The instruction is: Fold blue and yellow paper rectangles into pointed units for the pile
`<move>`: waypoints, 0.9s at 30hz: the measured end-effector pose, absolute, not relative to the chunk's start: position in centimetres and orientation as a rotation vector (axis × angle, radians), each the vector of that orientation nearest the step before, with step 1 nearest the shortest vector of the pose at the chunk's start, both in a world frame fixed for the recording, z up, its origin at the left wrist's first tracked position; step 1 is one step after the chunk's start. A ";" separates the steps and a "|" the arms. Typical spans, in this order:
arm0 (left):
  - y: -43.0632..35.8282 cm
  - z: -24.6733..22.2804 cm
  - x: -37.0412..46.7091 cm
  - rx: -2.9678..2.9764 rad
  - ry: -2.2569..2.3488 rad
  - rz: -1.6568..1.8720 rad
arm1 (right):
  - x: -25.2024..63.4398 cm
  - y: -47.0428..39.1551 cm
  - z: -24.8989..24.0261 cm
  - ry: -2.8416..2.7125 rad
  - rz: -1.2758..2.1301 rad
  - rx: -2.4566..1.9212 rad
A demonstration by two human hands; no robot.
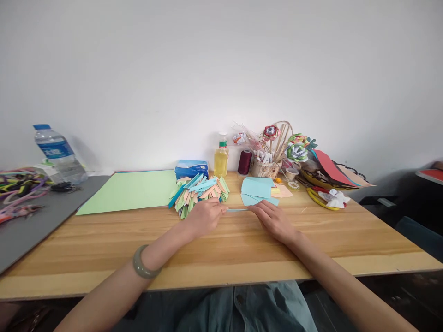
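A thin light-blue paper strip [237, 210] runs level between my two hands, low over the wooden table. My left hand [206, 216], with a grey-green bangle on that wrist, is closed on its left end. My right hand [274, 220] pinches the right end, fingers bent down. Just behind my left hand lies a heap of folded paper pieces [194, 191] in blue, green and peach; the hand hides part of it. Light-blue paper sheets [258, 186] lie stacked just beyond my right hand.
Large green paper [131, 191] covers the back left. Along the wall stand a blue box [191, 168], a bottle of yellow liquid [221, 159], a dark red thread spool [244, 162] and a basket [265, 169] with paper flowers. A water bottle [57, 150] stands far left.
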State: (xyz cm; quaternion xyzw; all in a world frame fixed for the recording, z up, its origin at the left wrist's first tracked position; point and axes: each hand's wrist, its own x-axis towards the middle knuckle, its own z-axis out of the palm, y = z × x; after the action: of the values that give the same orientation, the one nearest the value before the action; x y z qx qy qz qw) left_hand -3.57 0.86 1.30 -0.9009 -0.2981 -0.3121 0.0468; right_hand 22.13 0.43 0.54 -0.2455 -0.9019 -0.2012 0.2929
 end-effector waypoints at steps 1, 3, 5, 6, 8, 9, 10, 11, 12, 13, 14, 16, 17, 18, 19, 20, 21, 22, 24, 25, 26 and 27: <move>0.8 1.4 -3.5 -2.739 -0.959 -1.001 | 22.2 0.4 0.5 -2.390 -0.533 -0.648; 0.6 1.8 -3.5 -2.702 -1.091 -1.109 | 22.2 0.4 0.5 -2.375 -0.527 -0.641; 0.4 2.4 -3.4 -2.688 -1.232 -1.188 | 22.2 0.4 0.5 -2.374 -0.524 -0.651; 0.2 2.7 -3.4 -2.694 -1.303 -1.214 | 22.2 0.4 0.5 -2.373 -0.525 -0.660; 0.0 3.4 -3.3 -2.746 -1.426 -1.240 | 22.2 0.4 0.4 -2.367 -0.529 -0.669; 0.0 3.7 -3.3 -2.779 -1.473 -1.243 | 22.2 0.5 0.3 -2.364 -0.525 -0.667; 0.0 4.0 -3.4 -2.801 -1.511 -1.238 | 22.2 0.5 0.2 -2.358 -0.517 -0.665; 0.1 4.3 -3.6 -2.802 -1.549 -1.225 | 22.3 0.6 0.1 -2.344 -0.509 -0.668; 0.3 4.7 -4.0 -2.771 -1.595 -1.213 | 22.4 0.7 0.0 -2.317 -0.504 -0.682; 0.6 5.0 -4.5 -2.701 -1.659 -1.201 | 22.5 0.8 0.0 -2.280 -0.502 -0.708; 0.9 5.3 -5.1 -2.587 -1.751 -1.198 | 22.6 0.9 -0.1 -2.239 -0.502 -0.740; 1.8 5.8 -6.4 -2.292 -1.966 -1.229 | 22.8 1.2 0.0 -2.183 -0.500 -0.805; 2.2 6.0 -7.1 -2.164 -2.067 -1.193 | 22.9 1.2 0.0 -2.178 -0.498 -0.828; 2.6 6.2 -7.7 -2.076 -2.162 -1.129 | 22.9 1.3 0.1 -2.184 -0.498 -0.848; 3.0 6.3 -8.2 -2.024 -2.231 -1.074 | 22.8 1.4 0.1 -2.194 -0.500 -0.862; 3.3 6.4 -8.6 -1.978 -2.281 -1.016 | 22.7 1.4 0.1 -2.203 -0.506 -0.876; 3.5 6.4 -8.9 -1.947 -2.308 -0.946 | 22.7 1.4 0.2 -2.206 -0.512 -0.891; 3.6 6.4 -9.1 -1.926 -2.319 -0.880 | 22.6 1.5 0.1 -2.208 -0.515 -0.905; 3.8 6.2 -9.3 -1.905 -2.310 -0.769 | 22.6 1.6 0.1 -2.203 -0.514 -0.929; 3.8 6.1 -9.3 -1.902 -2.303 -0.726 | 22.6 1.6 0.0 -2.197 -0.513 -0.938; 3.9 6.0 -9.4 -1.901 -2.298 -0.693 | 22.6 1.6 0.0 -2.190 -0.512 -0.949; 3.9 6.0 -9.6 -1.899 -2.296 -0.670 | 22.7 1.7 -0.1 -2.184 -0.512 -0.961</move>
State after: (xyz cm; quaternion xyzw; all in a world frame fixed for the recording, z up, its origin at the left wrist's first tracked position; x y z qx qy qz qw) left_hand -9.57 3.90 6.00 -0.6211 -0.7512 -0.2190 0.0437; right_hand 22.68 1.65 -0.06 -0.3697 -0.8405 -0.1971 0.3434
